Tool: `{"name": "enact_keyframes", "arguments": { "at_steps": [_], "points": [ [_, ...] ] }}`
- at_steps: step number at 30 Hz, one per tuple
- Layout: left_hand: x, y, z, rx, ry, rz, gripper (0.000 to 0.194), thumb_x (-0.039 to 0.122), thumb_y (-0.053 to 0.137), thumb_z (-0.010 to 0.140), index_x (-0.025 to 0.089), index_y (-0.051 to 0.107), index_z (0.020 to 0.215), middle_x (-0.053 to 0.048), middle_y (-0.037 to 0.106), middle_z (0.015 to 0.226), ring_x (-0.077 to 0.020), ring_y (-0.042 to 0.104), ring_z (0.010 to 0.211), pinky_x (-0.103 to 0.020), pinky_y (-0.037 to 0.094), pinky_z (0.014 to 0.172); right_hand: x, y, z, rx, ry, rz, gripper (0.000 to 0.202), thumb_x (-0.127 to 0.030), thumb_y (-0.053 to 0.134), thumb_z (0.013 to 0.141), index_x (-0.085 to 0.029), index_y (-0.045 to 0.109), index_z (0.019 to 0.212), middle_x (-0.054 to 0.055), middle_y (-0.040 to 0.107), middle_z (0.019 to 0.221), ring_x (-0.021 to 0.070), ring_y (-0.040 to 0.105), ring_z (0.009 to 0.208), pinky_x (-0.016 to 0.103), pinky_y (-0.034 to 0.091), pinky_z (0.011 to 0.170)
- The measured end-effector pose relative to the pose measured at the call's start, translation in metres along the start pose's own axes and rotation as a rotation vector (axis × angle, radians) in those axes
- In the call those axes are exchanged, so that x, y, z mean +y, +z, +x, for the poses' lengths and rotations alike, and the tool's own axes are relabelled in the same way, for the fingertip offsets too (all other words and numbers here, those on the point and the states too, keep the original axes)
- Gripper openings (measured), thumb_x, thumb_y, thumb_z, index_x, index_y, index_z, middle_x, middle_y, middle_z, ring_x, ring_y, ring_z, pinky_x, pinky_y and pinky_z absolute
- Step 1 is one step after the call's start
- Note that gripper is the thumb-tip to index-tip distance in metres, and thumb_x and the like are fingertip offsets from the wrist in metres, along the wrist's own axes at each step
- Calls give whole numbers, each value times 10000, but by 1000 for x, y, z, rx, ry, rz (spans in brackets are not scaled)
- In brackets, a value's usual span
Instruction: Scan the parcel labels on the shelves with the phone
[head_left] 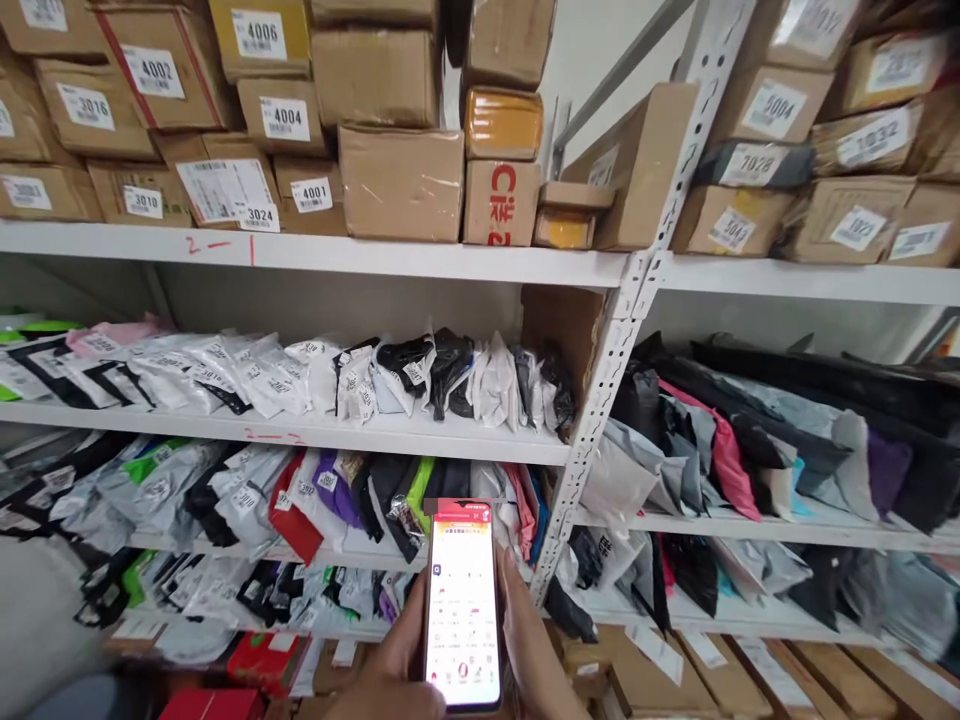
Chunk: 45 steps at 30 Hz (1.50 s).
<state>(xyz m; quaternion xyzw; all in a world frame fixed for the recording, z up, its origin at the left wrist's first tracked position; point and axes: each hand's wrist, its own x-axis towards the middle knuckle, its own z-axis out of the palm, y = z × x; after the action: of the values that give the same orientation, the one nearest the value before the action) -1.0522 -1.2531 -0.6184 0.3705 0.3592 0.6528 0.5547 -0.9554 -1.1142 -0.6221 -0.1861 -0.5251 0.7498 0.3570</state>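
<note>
A lit phone [463, 610] with a red band at the top of its white screen stands upright at the bottom centre, held between both hands. My left hand [397, 660] grips its left side, with the thumb at the lower left corner of the screen. Along the right edge lies my right hand [529, 645], its fingers closed against the phone and partly hidden behind it. Behind the phone are shelves packed with labelled parcels in bags, among them a purple bag [335, 487] and a red bag [296, 515].
A white shelf board [315, 250] carries stacked cardboard boxes [401, 183] with number labels. The perforated white upright [600, 400] separates the left and right shelves. Bagged parcels [735, 450] fill the right shelves, and flat boxes [660, 670] lie at the bottom right.
</note>
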Motion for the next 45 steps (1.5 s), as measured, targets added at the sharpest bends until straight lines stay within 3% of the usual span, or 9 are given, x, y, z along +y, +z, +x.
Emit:
{"name": "enact_keyframes", "arguments": {
  "at_steps": [4, 8, 13, 18, 21, 25, 31, 37, 45],
  "points": [
    [-6, -2, 0, 60, -71, 30, 1211, 157, 714, 647, 396, -68, 1540, -75, 346, 1580, -426, 446, 1333, -416, 568, 770, -5, -2, -3, -57, 53, 29, 660, -750, 528, 809, -208, 714, 1136, 112, 745, 1152, 309, 634, 1139, 430, 510, 957],
    [-12, 4, 6, 106, -69, -8, 1225, 171, 639, 620, 344, -160, 1532, -110, 447, 1507, -386, 554, 1215, -301, 547, 616, -7, 1, -7, -96, 2, 28, 552, -622, 700, 758, -246, 680, 1162, 85, 746, 1146, 304, 676, 1048, 412, 533, 901],
    [-14, 6, 7, 91, -70, 43, 1206, 195, 626, 668, 311, -228, 1512, -110, 497, 1464, -341, 563, 1198, -332, 556, 707, -7, 2, -8, -55, -60, -115, 581, -542, 733, 747, -236, 639, 1232, 90, 753, 1101, 302, 675, 1023, 402, 512, 913],
    [-20, 1, 8, 51, -39, -58, 1133, 160, 570, 681, 333, -157, 1533, -88, 485, 1478, -335, 557, 1211, -303, 552, 686, -3, -11, -7, -145, 19, 23, 495, -508, 664, 782, -230, 665, 1191, 77, 740, 1140, 313, 662, 1038, 413, 505, 897],
    [-21, 4, 12, 92, 6, -122, 1104, 175, 562, 662, 333, -69, 1554, -86, 519, 1442, -320, 564, 1184, -280, 547, 676, 0, -20, -10, -166, 15, 8, 457, -385, 704, 706, -236, 686, 1138, 70, 748, 1130, 315, 661, 1036, 416, 498, 903],
    [-24, 10, 17, 156, -42, -117, 1125, 206, 556, 659, 340, -130, 1541, -111, 531, 1402, -295, 625, 1046, -274, 548, 601, -1, -22, -11, -89, 34, -64, 519, -274, 742, 577, -230, 671, 1089, 71, 751, 1118, 317, 656, 1029, 409, 492, 894],
    [-25, 13, 19, 219, -115, -79, 1166, 228, 569, 626, 326, -154, 1535, -125, 542, 1352, -271, 623, 979, -225, 500, 534, -6, -11, -4, -67, 168, 29, 440, -569, 679, 686, -204, 672, 931, 54, 743, 763, 259, 644, 653, 353, 483, 593],
    [-20, 18, 22, 214, -119, -63, 1203, 233, 565, 593, 320, -193, 1523, -125, 558, 1321, -265, 610, 976, -188, 453, 504, -8, -10, -7, 21, 65, -73, 502, -372, 696, 627, -197, 666, 1097, 89, 764, 1077, 318, 677, 981, 409, 517, 854],
    [-23, 13, 21, 178, -83, -68, 1151, 222, 566, 645, 344, -160, 1531, -118, 586, 1301, -265, 645, 923, -246, 515, 543, -3, -18, -5, -64, 90, -16, 508, -366, 656, 651, -209, 685, 1133, 81, 752, 1154, 325, 661, 1049, 436, 495, 915]
  ]
}}
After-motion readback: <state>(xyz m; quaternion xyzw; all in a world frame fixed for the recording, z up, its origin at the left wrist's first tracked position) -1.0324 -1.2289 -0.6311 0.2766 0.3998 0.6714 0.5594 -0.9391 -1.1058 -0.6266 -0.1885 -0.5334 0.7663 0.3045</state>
